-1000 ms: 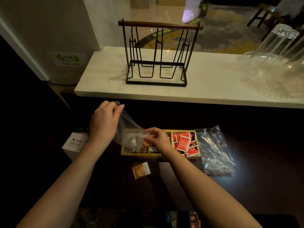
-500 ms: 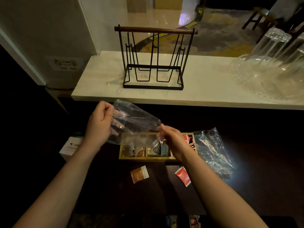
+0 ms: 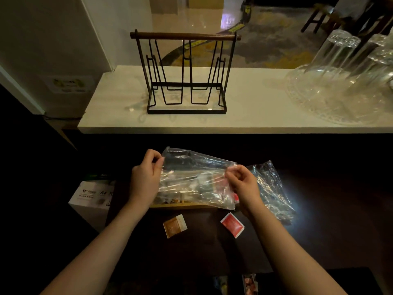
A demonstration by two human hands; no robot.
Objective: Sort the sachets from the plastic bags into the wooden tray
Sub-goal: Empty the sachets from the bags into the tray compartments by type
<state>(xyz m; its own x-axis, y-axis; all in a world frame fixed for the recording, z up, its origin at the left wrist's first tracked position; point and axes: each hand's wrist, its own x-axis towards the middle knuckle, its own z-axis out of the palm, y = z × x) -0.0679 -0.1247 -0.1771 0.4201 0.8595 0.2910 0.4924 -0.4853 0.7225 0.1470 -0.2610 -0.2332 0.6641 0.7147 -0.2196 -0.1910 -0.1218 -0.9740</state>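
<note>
Fingers: both hands pinch one clear plastic bag [image 3: 197, 177] stretched flat between them above the wooden tray [image 3: 185, 204].
Left hand [image 3: 145, 179]: thumb and curled fingers clamped on the bag's left edge, knuckles toward the camera.
Right hand [image 3: 243, 182]: thumb and forefinger pinched together on the bag's right edge, the other fingers curled below.
Head view, bags: two. The held one hangs over the tray and hides most of it; the second bag [image 3: 271, 190], crumpled, lies on the dark table [image 3: 202, 248] just right of the right hand.
Tray: one, only its near rim and a divider showing under the held bag; sachets show blurred through the plastic, too unclear to count.
Loose sachets: two on the table outside the tray, an orange-brown sachet [image 3: 174, 226] near its front left and a red sachet [image 3: 232, 225] near its front right, apart from each other and from the rim.
Box: one white carton [image 3: 92, 196] left of the left forearm, standing lower than the table top.
Shelf: one pale counter [image 3: 255, 107] runs across beyond the tray, its front edge above the dark surface.
Rack: one black wire rack [image 3: 186, 73] with a wooden bar stands on the counter.
Glasses: at least two upturned glasses [image 3: 340, 54] on a clear dish [image 3: 319, 103] at the counter's right end.
Open room: bare dark table lies between the forearms, in front of the two sachets.
</note>
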